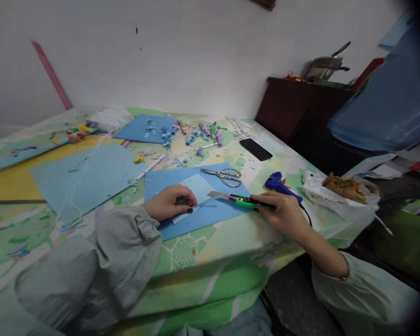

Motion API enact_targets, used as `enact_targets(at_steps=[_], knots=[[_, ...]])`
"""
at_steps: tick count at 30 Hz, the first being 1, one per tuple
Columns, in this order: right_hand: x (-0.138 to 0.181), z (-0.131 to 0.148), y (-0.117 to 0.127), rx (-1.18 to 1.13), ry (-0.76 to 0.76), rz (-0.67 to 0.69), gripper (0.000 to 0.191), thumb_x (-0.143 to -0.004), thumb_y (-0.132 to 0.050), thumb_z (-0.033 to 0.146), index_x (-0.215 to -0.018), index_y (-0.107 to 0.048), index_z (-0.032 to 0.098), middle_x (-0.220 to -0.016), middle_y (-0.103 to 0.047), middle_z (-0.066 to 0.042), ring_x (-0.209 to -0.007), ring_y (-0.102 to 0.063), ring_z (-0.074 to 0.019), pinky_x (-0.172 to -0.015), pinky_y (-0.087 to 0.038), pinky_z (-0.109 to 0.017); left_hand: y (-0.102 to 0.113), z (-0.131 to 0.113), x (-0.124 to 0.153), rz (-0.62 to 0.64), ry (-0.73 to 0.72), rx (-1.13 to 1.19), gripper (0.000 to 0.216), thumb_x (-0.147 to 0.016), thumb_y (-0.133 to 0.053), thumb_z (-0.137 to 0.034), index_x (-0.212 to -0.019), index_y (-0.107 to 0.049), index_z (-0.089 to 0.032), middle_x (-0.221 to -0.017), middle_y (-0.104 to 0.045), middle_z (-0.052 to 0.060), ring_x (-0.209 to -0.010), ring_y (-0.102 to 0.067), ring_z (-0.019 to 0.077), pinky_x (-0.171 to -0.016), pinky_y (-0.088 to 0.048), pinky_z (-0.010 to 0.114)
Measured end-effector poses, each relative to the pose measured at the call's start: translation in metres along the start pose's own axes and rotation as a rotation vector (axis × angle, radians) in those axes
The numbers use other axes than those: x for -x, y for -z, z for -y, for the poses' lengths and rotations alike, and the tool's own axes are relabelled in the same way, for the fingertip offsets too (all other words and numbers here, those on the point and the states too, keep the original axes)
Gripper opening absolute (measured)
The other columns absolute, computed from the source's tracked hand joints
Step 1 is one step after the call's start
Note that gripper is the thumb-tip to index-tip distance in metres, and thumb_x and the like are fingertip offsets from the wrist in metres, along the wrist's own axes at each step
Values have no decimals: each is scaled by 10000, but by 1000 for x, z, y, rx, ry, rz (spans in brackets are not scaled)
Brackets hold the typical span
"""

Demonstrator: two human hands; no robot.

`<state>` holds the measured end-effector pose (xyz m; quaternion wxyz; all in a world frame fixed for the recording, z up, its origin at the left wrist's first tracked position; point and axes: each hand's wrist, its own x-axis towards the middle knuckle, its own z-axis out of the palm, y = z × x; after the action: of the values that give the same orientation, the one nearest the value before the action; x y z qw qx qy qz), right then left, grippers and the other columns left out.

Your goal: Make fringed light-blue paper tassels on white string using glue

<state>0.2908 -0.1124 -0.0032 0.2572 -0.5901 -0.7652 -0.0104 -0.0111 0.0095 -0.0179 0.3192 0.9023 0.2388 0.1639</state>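
My right hand [283, 212] is closed around a green and black utility knife [243, 199], its blade out and pointing left over the blue sheet. A small light blue sheet [198, 186] lies on the larger blue sheet [217, 217]. Curled over the small sheet's left side, my left hand [171, 201] holds it, thumb and forefinger at its surface. A narrow pale strip lies near the blade tip; I cannot tell whether it is cut free. Gold-handled scissors [224, 175] rest just behind, on the blue sheet.
A blue glue gun [280, 185] with a cord, a black phone [255, 149] and wrapped food [345, 188] are at the right. Curled foam pieces [203, 132] lie behind. A big pale blue sheet [91, 175] is at the left. A water jug [388, 98] stands far right.
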Motion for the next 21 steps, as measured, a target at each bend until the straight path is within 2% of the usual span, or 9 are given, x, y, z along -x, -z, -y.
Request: enact_targets(at_steps=[5, 10, 21], knots=[[-9, 4, -6, -90, 76, 93, 280, -775, -581, 152, -1027, -695, 196, -954, -711, -78, -802, -671, -202, -698, -525, -295, 1, 4, 1, -15, -57, 26, 265, -782, -580, -237, -1037, -565, -166, -869, -614, 43, -808, -559, 156, -748, -459, 278], [-14, 3, -8, -104, 129, 130, 280, -774, -582, 146, -1027, -696, 189, -956, -707, -83, -793, -667, -198, -683, -510, -289, 10, 11, 1, 93, -180, 45, 171, -784, -587, -210, -919, -688, -180, -966, -595, 81, -906, -564, 179, -863, -434, 302], [-17, -4, -6, -100, 160, 140, 277, -770, -579, 133, -1015, -703, 170, -943, -708, -78, -794, -662, -190, -693, -501, -272, 18, 16, 1, 169, -213, 23, 242, -779, -608, -186, -1007, -689, -195, -1030, -585, 89, -954, -570, 186, -898, -430, 304]])
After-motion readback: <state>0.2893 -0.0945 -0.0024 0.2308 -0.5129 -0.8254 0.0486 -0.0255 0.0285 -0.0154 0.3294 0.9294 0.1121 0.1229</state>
